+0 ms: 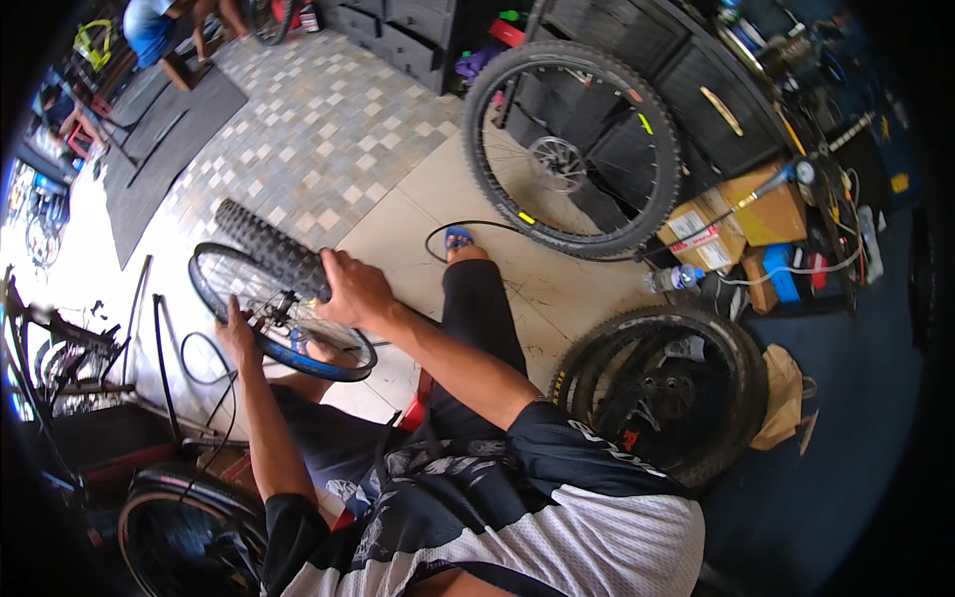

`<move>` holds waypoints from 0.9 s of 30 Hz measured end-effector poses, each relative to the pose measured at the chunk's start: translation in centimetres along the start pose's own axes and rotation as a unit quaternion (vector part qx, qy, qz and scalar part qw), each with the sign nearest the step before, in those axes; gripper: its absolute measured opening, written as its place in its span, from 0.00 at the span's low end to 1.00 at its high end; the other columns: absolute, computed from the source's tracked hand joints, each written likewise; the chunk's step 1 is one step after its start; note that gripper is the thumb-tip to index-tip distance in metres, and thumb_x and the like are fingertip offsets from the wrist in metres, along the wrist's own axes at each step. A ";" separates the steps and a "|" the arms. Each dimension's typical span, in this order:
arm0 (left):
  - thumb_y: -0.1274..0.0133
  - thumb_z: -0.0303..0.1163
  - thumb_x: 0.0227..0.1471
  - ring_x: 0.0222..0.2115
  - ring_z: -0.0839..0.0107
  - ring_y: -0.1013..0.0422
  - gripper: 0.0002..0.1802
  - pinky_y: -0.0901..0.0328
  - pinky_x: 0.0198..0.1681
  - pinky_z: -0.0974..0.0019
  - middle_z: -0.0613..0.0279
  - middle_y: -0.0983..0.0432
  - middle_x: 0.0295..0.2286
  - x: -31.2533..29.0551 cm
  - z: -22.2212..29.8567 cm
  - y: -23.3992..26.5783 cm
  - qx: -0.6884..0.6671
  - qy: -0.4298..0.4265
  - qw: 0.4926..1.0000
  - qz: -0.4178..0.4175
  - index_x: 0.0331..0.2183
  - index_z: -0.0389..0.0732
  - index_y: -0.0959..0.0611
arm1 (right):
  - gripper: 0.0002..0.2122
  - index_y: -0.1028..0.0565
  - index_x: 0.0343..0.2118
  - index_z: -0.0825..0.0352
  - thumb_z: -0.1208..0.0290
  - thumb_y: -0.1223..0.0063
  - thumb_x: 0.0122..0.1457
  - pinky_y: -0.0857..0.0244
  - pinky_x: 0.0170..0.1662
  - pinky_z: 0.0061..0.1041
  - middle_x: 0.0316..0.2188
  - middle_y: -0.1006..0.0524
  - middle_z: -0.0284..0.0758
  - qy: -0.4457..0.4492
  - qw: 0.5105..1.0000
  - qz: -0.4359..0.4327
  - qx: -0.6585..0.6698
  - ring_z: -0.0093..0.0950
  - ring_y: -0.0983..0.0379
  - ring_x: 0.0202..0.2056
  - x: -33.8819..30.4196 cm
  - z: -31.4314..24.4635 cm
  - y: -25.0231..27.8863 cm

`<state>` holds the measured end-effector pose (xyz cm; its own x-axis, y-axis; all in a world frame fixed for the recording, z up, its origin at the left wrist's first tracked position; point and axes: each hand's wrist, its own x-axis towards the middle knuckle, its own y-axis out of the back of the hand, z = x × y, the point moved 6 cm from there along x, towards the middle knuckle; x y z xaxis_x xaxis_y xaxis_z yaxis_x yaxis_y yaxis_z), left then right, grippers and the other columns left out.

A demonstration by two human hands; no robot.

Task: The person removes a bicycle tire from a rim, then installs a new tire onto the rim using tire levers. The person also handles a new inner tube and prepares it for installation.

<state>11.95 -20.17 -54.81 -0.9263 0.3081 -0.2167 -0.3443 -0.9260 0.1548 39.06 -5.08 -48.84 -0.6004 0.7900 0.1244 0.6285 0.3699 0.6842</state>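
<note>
A spoked bicycle wheel with a blue and black rim [320,370] is tilted in front of me, between my knees. Beside its far edge is a knobby black tire [261,237], its tread facing up. How much of the tire sits on the rim I cannot tell. My right hand [356,291] is closed around the near end of the tire. On the rim's left side my left hand [237,336] grips the wheel, its fingers partly hidden. Hub and spokes show in the middle.
Another wheel with a knobby tire [477,149] leans on dark cabinets, a pump hose near it. Stacked tires and wheels [741,398] lie at my right, below a water bottle [676,279] and cardboard boxes [771,209]. Bicycle parts stand left. A person [154,35] crouches far off.
</note>
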 end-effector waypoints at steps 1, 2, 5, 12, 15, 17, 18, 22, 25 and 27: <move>0.36 0.45 0.60 0.29 0.62 0.23 0.29 0.22 0.23 0.61 0.48 0.22 0.31 0.1 -0.1 -0.1 -0.026 -0.005 0.999 -0.017 0.49 0.31 0.25 | 0.34 0.32 0.54 0.68 0.54 0.33 0.47 0.26 0.44 0.49 0.42 0.22 0.50 -0.007 1.000 -0.003 0.004 0.52 0.21 0.42 0.1 0.2 -0.1; 0.36 0.44 0.60 0.29 0.62 0.23 0.29 0.22 0.23 0.60 0.47 0.22 0.32 0.2 -0.2 0.1 -0.031 -0.008 0.999 -0.007 0.50 0.31 0.25 | 0.34 0.32 0.53 0.68 0.52 0.33 0.48 0.26 0.45 0.49 0.43 0.22 0.50 -0.011 1.000 -0.004 0.016 0.52 0.21 0.43 0.3 0.3 -0.2; 0.36 0.42 0.60 0.25 0.64 0.24 0.27 0.22 0.22 0.60 0.49 0.21 0.31 0.3 -0.5 0.4 -0.030 -0.002 1.000 -0.003 0.51 0.33 0.25 | 0.31 0.31 0.46 0.68 0.49 0.32 0.49 0.25 0.41 0.50 0.41 0.21 0.50 -0.020 1.000 0.022 -0.008 0.51 0.20 0.40 0.5 0.2 0.1; 0.34 0.44 0.58 0.27 0.68 0.22 0.24 0.23 0.20 0.65 0.57 0.24 0.29 -0.6 0.3 0.5 -0.019 -0.004 1.000 -0.006 0.43 0.33 0.22 | 0.30 0.31 0.47 0.69 0.48 0.36 0.51 0.25 0.42 0.50 0.41 0.21 0.50 -0.025 0.998 0.016 -0.058 0.52 0.20 0.40 1.1 -0.1 1.1; 0.34 0.43 0.58 0.27 0.69 0.22 0.24 0.23 0.21 0.65 0.57 0.24 0.29 -0.8 0.6 0.7 -0.022 0.002 1.000 0.000 0.43 0.32 0.22 | 0.30 0.31 0.47 0.69 0.48 0.36 0.52 0.25 0.43 0.50 0.42 0.21 0.50 -0.032 0.998 0.002 -0.054 0.53 0.20 0.40 1.3 0.0 1.1; 0.34 0.42 0.59 0.24 0.69 0.23 0.22 0.25 0.18 0.66 0.57 0.24 0.27 -0.7 0.7 0.8 -0.029 0.002 1.000 0.011 0.42 0.33 0.22 | 0.31 0.31 0.48 0.69 0.48 0.36 0.52 0.25 0.43 0.50 0.42 0.21 0.50 -0.035 0.998 -0.003 -0.056 0.53 0.20 0.40 1.3 0.1 1.0; 0.35 0.41 0.59 0.22 0.69 0.24 0.21 0.27 0.17 0.67 0.57 0.24 0.26 -0.6 0.7 0.8 -0.032 0.008 0.999 0.015 0.41 0.34 0.23 | 0.31 0.31 0.48 0.69 0.48 0.36 0.52 0.25 0.42 0.50 0.42 0.21 0.50 -0.033 0.998 -0.003 -0.055 0.53 0.20 0.40 1.3 0.2 0.9; 0.34 0.41 0.59 0.24 0.70 0.25 0.21 0.26 0.18 0.67 0.58 0.24 0.26 -0.5 0.7 0.8 -0.041 0.004 0.999 0.016 0.40 0.34 0.23 | 0.32 0.31 0.50 0.69 0.48 0.36 0.52 0.25 0.42 0.50 0.42 0.21 0.50 -0.025 0.998 0.005 -0.058 0.53 0.20 0.40 1.3 0.2 0.9; 0.34 0.41 0.59 0.24 0.71 0.25 0.21 0.25 0.19 0.67 0.59 0.24 0.26 -0.6 0.6 0.8 -0.048 0.010 0.999 0.016 0.39 0.34 0.22 | 0.32 0.31 0.50 0.69 0.48 0.36 0.52 0.25 0.42 0.50 0.42 0.21 0.50 -0.028 0.998 0.000 -0.060 0.53 0.20 0.39 1.4 0.2 0.8; 0.34 0.41 0.59 0.24 0.71 0.25 0.21 0.25 0.19 0.66 0.59 0.24 0.26 -0.7 0.7 0.8 -0.036 0.001 0.999 0.019 0.39 0.33 0.22 | 0.32 0.31 0.51 0.69 0.48 0.35 0.52 0.25 0.42 0.50 0.42 0.21 0.50 -0.032 0.998 -0.002 -0.062 0.53 0.20 0.40 1.5 0.5 0.8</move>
<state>12.21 -20.95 -53.88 -0.9381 0.2727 -0.2135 -0.2974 -0.9502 0.0929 38.87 -3.35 -48.44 -0.5676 0.8196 0.0784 0.5575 0.3124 0.7692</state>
